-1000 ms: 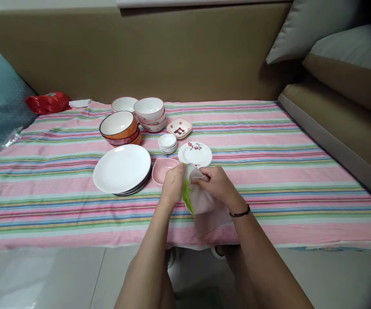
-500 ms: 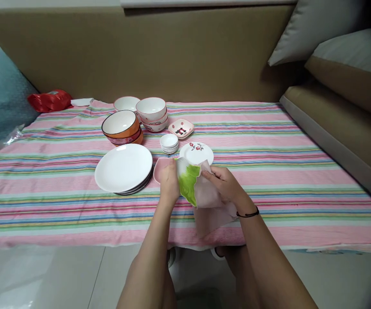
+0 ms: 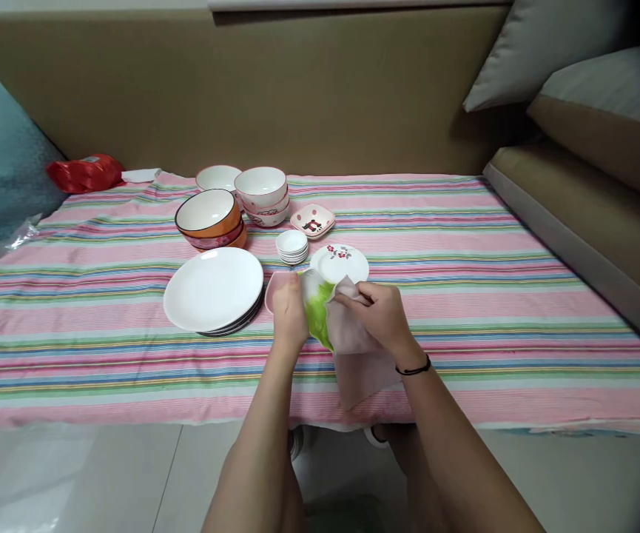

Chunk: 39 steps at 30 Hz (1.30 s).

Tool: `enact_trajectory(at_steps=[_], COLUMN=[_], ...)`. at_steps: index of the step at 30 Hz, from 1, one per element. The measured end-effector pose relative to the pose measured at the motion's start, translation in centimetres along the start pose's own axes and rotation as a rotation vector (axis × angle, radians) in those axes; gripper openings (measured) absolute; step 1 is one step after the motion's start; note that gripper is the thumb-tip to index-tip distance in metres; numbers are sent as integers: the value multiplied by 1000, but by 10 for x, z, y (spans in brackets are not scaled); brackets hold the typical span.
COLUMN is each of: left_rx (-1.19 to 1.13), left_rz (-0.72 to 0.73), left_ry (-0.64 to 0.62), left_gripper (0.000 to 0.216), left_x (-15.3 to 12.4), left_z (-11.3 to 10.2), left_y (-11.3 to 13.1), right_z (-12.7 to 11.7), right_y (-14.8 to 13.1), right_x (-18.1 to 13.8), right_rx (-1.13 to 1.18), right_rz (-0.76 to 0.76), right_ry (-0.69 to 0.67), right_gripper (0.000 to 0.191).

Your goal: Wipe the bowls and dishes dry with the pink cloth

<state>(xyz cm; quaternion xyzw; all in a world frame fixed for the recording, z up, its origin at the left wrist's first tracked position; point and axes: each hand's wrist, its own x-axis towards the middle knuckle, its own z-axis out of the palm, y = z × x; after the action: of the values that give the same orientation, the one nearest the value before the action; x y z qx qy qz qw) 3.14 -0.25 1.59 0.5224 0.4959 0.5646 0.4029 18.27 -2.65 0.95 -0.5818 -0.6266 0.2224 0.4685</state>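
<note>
In front of me my left hand (image 3: 290,314) is closed on the left side of a green and white leaf-shaped dish (image 3: 316,309), held tilted above the striped cloth. My right hand (image 3: 378,314) pinches a pale pink cloth (image 3: 353,337) against the dish's right edge, covering part of it. The cloth's lower end hangs down. Behind my left hand a pink dish (image 3: 276,286) shows in part. Just beyond the held dish lies a white plate with red flowers (image 3: 347,264).
Stacked white plates (image 3: 214,289) stand at left, with orange-sided bowls (image 3: 209,215) and white bowls (image 3: 261,189) behind. Small white dishes (image 3: 291,243) and pink patterned dishes (image 3: 312,220) sit near the middle. A red bag (image 3: 85,174) lies far left; cushions (image 3: 602,122) are at right.
My right hand has moved left with the pink cloth, which now covers more of the green part of the dish. My left hand keeps its hold, nearly still.
</note>
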Motion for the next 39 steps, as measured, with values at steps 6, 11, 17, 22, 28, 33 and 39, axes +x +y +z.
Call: enact_trajectory(at_steps=[6, 11, 17, 22, 28, 33, 39], left_rx=[-54, -66, 73, 97, 70, 91, 162], left_rz=[-20, -27, 107, 115, 62, 126, 278], left_ry=[144, 148, 13, 8, 86, 56, -12], left_gripper=[63, 62, 60, 63, 66, 64, 58], left_x=[4, 5, -2, -3, 0, 0, 0], left_z=[0, -4, -6, -4, -1, -1, -3], left_y=[-4, -8, -6, -8, -7, -8, -13], right_z=[-9, -10, -1, -1, -8, -5, -1], right_y=[0, 4, 5, 4, 5, 6, 3], right_x=[0, 0, 1, 1, 2, 2, 0], right_rx=[167, 188, -4, -44, 40, 24, 8], right_rz=[56, 55, -9, -30, -11, 8, 30], right_ry=[-49, -71, 14, 24, -59, -18, 35], right_gripper=[46, 45, 57, 58, 48, 52, 57])
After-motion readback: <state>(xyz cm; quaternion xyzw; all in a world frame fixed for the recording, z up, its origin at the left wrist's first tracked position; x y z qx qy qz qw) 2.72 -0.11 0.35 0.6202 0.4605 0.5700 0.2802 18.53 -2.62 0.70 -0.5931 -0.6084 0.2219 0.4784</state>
